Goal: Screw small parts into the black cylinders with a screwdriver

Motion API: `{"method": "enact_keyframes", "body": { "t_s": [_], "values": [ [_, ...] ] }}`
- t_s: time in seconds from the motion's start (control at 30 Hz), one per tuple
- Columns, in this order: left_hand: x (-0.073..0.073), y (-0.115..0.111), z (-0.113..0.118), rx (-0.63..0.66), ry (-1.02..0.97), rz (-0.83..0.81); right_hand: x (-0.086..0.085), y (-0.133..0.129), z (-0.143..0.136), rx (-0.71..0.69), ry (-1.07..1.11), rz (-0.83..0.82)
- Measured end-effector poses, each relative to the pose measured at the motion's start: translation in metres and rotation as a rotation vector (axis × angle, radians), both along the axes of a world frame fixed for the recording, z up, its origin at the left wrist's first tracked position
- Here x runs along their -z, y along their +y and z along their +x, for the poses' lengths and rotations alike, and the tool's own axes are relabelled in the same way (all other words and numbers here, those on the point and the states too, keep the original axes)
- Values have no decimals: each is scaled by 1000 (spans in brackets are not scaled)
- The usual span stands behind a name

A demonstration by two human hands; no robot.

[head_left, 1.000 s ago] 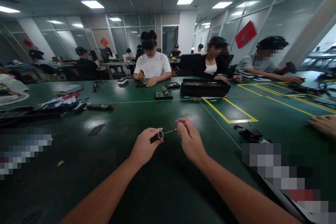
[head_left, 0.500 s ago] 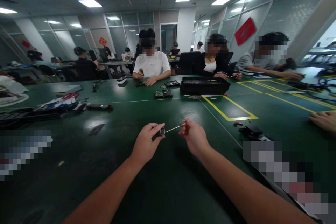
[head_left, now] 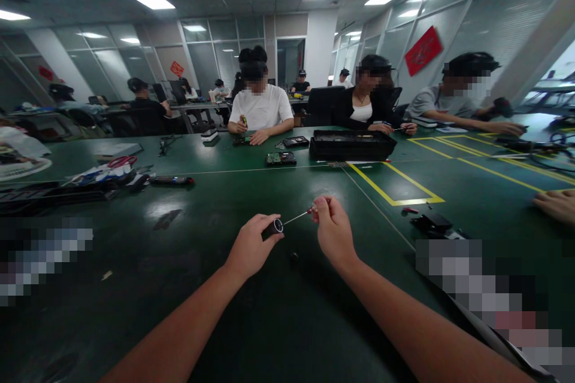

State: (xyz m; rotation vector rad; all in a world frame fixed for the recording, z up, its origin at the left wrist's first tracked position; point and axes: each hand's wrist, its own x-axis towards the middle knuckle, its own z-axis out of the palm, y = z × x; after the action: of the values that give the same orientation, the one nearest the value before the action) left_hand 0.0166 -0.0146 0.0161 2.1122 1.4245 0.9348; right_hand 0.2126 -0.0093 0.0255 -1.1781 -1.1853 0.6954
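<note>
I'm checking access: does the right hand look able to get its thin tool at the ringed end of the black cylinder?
Likely yes: the left hand leaves the ringed end of the black cylinder uncovered, and the right hand points its thin tool toward it.

The person has one left hand (head_left: 251, 245) and one right hand (head_left: 333, 230), one cylinder (head_left: 272, 228) and one screwdriver (head_left: 311, 210). There is one table (head_left: 224, 191), with one black piece (head_left: 294, 258) near the hands, one black bin (head_left: 353, 149), three co-workers (head_left: 260, 108) along the far side and one other hand (head_left: 556, 204).
</note>
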Motion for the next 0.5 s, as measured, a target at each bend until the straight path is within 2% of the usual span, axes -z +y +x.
{"method": "enact_keyframes", "body": {
  "t_s": [0.13,0.23,0.37,0.5],
  "values": [
    [-4,-2,1,-57,-25,7,-2,-2,0,8,22,62],
    [-9,-5,1,-42,-31,-13,-4,-2,1,24,8,59],
    [-20,-15,2,79,18,-40,-3,1,2,60,-1,59],
    [-26,-29,10,281,254,-53,3,6,2,58,0,72]
  ]
}}
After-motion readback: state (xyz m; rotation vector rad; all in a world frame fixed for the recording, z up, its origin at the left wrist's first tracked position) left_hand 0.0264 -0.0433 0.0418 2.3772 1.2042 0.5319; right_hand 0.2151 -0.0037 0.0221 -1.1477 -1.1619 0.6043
